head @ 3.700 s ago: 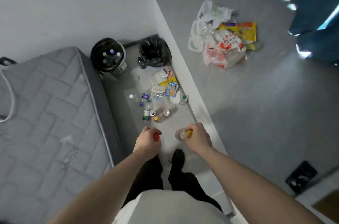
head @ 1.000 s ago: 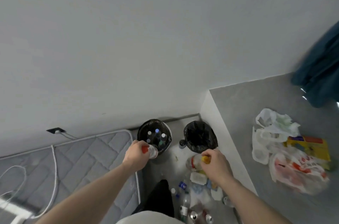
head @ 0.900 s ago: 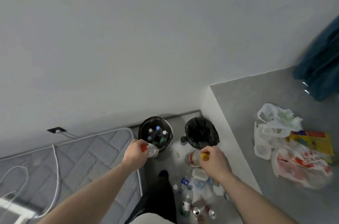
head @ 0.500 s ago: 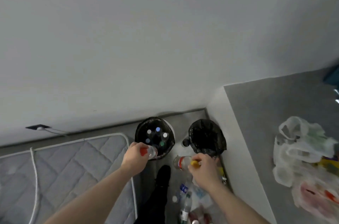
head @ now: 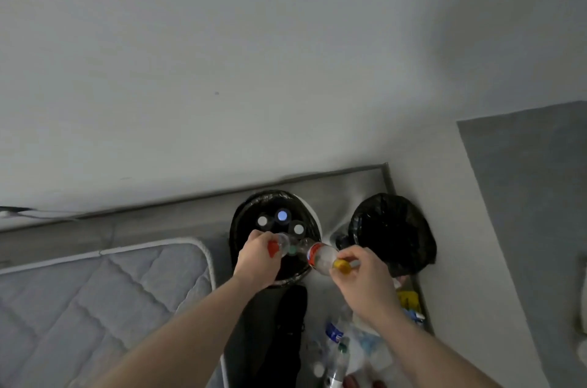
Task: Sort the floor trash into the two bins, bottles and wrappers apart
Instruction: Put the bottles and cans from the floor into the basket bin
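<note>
My left hand [head: 259, 260] grips a clear bottle with a red cap [head: 279, 243] over the left bin [head: 241, 222], which has a black liner and holds several upright bottles. My right hand [head: 362, 276] holds a clear bottle with a yellow cap and red label [head: 320, 257] by its cap end; its body points over the left bin's right rim. The right bin [head: 390, 229], lined with a black bag, stands just right of both hands. Loose bottles and wrappers [head: 343, 346] lie on the floor under my right forearm.
A grey quilted mattress [head: 104, 298] fills the lower left, right up against the left bin. The white wall and skirting run behind the bins. A white raised ledge [head: 470, 260] borders the strip on the right. My dark trouser leg [head: 279, 324] stands below the left bin.
Both hands have moved forward with their bottles. The left bottle is now over the left bin's opening, and the right bottle has swung left onto that bin's rim.
</note>
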A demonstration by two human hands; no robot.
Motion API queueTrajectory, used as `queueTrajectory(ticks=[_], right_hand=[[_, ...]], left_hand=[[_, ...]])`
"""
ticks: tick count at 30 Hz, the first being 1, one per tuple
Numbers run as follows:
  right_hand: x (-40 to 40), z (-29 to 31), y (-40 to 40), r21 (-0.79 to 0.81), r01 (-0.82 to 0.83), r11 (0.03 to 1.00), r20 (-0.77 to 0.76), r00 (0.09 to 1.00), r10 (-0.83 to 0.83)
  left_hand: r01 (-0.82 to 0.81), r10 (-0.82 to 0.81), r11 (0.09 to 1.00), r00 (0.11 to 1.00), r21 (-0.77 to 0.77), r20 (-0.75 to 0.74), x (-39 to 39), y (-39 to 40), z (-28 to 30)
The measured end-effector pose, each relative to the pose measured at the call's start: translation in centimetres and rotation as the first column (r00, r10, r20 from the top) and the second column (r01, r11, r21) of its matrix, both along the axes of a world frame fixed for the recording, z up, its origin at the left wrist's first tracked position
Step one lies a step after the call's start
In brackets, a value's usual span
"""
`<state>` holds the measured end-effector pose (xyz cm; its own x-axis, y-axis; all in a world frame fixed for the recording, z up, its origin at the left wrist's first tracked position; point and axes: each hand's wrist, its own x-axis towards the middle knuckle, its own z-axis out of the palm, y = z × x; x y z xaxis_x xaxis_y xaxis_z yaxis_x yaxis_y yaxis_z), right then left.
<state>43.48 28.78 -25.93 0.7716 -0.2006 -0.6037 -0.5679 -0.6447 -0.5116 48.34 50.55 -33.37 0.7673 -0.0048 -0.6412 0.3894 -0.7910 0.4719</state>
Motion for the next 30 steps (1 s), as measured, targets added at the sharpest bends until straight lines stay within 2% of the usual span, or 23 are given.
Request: queueTrajectory(ticks=[6, 16, 20, 25, 30], right_hand=[[0.6, -5.5, -0.4, 0.039, 0.008, 0.999, 0.03, 0.999, -0.01], [0.2, -9.8, -0.6, 0.08, -0.035, 0.996, 0.02, 0.999, 0.034], [0.1, -10.1, -0.6, 0.069, -0.057, 0.996, 0.033, 0.998, 0.055], [0.3, -9.1, -0.2, 0.061, -0.062, 0.996, 0.032, 0.998, 0.06], [2.3, -7.3, 0.8, 0.047, -0.091, 0.995, 0.049, 0.995, 0.089]], left_hand=[[0.024, -0.024, 0.999, 1.0, 0.03, -0.009, 0.6, 0.1, -6.1], [0.144, -0.139, 0.989, 0.984, 0.042, -0.112, 1.1, 0.5, -13.0], [0.2, -0.198, 0.98, 0.971, 0.005, -0.138, 0.8, 0.1, -13.3], [0.178, -0.169, 0.983, 0.973, 0.044, -0.155, -0.2, 1.8, -11.8], [0.263, -0.263, 0.958, 0.965, 0.113, -0.017, 0.8, 5.4, -8.2]])
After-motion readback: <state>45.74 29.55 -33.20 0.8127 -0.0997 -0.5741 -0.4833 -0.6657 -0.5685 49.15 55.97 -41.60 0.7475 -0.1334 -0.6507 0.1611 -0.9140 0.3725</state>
